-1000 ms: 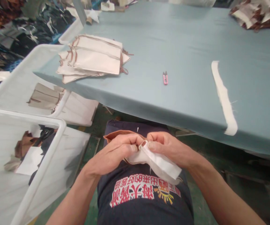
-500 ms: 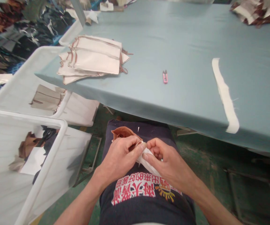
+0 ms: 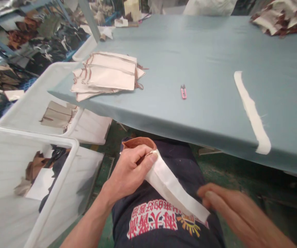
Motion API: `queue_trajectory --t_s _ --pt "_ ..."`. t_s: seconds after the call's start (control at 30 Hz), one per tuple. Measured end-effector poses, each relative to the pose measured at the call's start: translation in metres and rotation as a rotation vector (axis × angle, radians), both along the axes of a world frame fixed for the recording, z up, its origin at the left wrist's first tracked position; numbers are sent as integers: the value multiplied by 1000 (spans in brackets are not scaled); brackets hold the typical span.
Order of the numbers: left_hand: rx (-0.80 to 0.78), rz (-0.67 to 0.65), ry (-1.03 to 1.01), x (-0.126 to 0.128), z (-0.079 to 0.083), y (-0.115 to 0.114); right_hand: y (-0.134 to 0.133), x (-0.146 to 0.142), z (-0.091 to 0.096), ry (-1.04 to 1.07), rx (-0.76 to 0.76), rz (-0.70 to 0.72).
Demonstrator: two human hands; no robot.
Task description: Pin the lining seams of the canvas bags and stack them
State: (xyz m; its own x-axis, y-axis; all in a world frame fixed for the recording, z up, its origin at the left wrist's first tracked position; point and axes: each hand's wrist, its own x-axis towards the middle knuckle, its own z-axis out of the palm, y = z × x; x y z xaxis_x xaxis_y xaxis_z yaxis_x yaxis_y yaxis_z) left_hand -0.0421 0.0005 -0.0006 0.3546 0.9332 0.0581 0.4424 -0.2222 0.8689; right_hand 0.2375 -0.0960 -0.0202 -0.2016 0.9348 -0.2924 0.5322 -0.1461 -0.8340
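My left hand (image 3: 130, 170) is closed over my lap, thumb pressed against the fingers. It grips a brown fabric piece (image 3: 141, 141), curved open at its top, together with one end of a white fabric strip (image 3: 175, 189). From that grip the strip slants down to the right across the dark printed apron (image 3: 181, 162). My right hand (image 3: 231, 206) is beside the strip's lower end, smeared by motion; whether its fingers touch the strip cannot be made out. On the table, pink thread snips (image 3: 183, 92) lie apart from both hands.
The blue-green table (image 3: 205, 62) spans the front. On it are stacked cream fabric pieces (image 3: 109, 74) with brown edging, a loose cream strip (image 3: 253, 113) and a brown-and-cream heap (image 3: 290, 17). White bins (image 3: 72, 139) with fabric pieces stand at left, by shelves of material.
My right hand has moved right and down, away from my left hand. The white strip, bunched between both hands before, now lies stretched out. The view has tilted up slightly.
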Motion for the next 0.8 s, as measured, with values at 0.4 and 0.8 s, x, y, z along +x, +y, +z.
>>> queue_trajectory --t_s 0.4,0.8 --pt "126 -323 64 -11 47 -5 109 -97 48 396 674 422" --pt "9 -260 285 -11 40 -5 115 -81 42 -101 478 574"
